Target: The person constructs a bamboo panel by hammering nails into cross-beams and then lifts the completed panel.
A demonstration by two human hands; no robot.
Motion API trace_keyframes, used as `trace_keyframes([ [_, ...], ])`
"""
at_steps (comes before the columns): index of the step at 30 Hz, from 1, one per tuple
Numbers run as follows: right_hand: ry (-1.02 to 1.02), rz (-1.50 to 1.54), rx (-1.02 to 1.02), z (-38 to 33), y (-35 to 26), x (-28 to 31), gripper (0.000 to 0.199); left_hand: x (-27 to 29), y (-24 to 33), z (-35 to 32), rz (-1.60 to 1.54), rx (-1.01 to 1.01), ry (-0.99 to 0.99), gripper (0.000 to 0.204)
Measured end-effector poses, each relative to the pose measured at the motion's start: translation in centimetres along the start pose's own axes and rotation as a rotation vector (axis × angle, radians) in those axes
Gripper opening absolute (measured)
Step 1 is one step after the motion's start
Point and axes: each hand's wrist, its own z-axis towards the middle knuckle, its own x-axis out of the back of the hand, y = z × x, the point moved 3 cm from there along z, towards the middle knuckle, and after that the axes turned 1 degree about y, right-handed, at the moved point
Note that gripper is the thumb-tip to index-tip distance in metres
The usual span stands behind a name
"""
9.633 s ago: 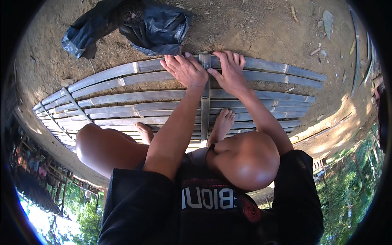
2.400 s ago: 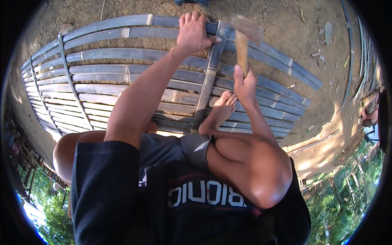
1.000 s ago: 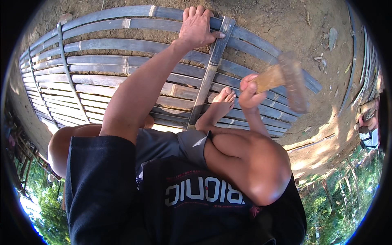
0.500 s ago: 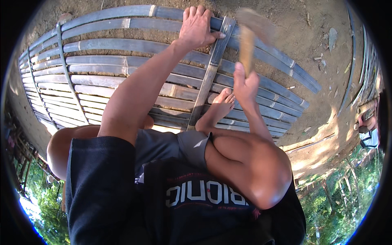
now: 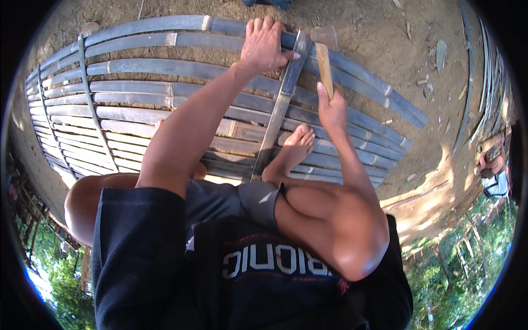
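A panel of long grey bamboo slats (image 5: pixel 143 67) lies on the ground before me, crossed by a split bamboo crosspiece (image 5: pixel 279 104). My left hand (image 5: pixel 263 47) grips the farthest slats just left of the crosspiece, fingers over the far edge, its thumb touching the crosspiece. Closed around the lower end of a wooden-handled tool (image 5: pixel 324 69) is my right hand (image 5: pixel 333 111). The tool's broad brownish head, hatchet-like, is at the slats just right of the crosspiece; its exact shape is hard to make out.
My bare foot (image 5: pixel 298 144) rests on the slats right of the crosspiece. Thin cross strips (image 5: pixel 89 99) span the panel's left part. Long thin strips (image 5: pixel 487 82) lie on the dirt at the right. A dark blue object (image 5: pixel 268 3) shows at the top edge.
The tool has come down from a blurred, raised position to the slats beside the crosspiece. My left hand keeps its hold. The dark blue object has come into view at the top.
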Motion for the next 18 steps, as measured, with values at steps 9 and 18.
trace_keyframes([
  [9,-0.07,0.024,0.042,-0.4,-2.5,-1.1,0.032,0.7,-0.6,-0.3,-0.024,-0.018,0.042,0.077],
  [18,0.131,0.362,-0.383,-11.1,9.0,3.2,0.03,3.1,-1.7,-3.5,-0.157,-0.137,0.117,0.057],
])
